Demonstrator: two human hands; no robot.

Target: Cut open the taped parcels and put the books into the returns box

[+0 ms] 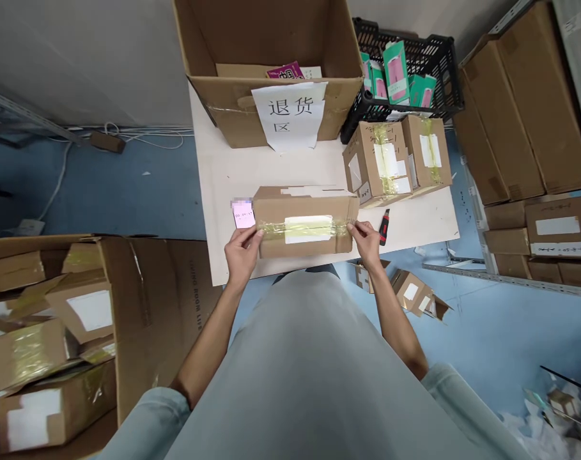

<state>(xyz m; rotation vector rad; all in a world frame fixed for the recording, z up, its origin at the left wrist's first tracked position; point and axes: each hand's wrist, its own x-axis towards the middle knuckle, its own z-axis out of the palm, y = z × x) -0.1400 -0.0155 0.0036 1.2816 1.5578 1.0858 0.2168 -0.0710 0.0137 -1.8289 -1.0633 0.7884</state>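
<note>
A taped cardboard box (304, 207) lies near the front edge of the white table, with a white label and yellowish tape across the side facing me. My left hand (242, 254) pinches its left end between thumb and fingers. At the opposite end, my right hand (367, 244) grips the box the same way. Just right of that hand rests a red and black utility knife (384, 227). A small device with a pink screen showing a timer (243, 214) is beside the box's left end.
Behind stands a large open carton (227, 108) with a paper sign. Two taped boxes (374, 160) and a black crate (436, 57) of green packages occupy the right. A big carton (160, 319) full of parcels stands on the left. Shelved boxes (558, 227) line the right side.
</note>
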